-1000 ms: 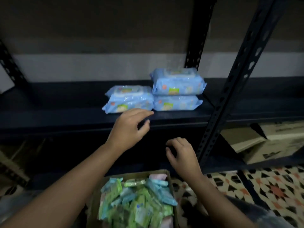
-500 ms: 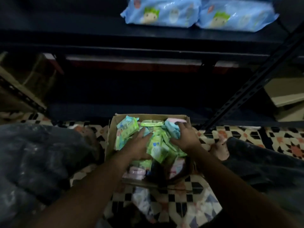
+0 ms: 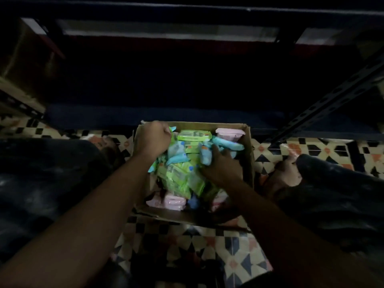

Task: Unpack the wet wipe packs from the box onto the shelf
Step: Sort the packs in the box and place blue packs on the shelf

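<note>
Both hands are down in the cardboard box [image 3: 248, 154], which sits on the patterned tile floor [image 3: 234, 252] just in front of the dark shelf [image 3: 187, 117]. The left hand [image 3: 152, 139] is curled at the far left corner of the box, its grip closed around the edge of a pale green and blue pack [image 3: 172, 129], though the fingers are hidden from above. The right hand [image 3: 221, 165] has its fingers bent over a light blue pack [image 3: 205, 155] in the middle of the heap. The box is crowded with green packs [image 3: 194, 135], blue ones and pink packs [image 3: 174, 201], lying loose and overlapping. To do this step well, each hand should probably take a full pack by its body rather than by a crimped end, since the soft film may slip or tear, and lift straight up so neighbours do not spill over the rim. Dark print shows on the green pack at the far side, but the light is too poor to read any brand or wording.
</note>
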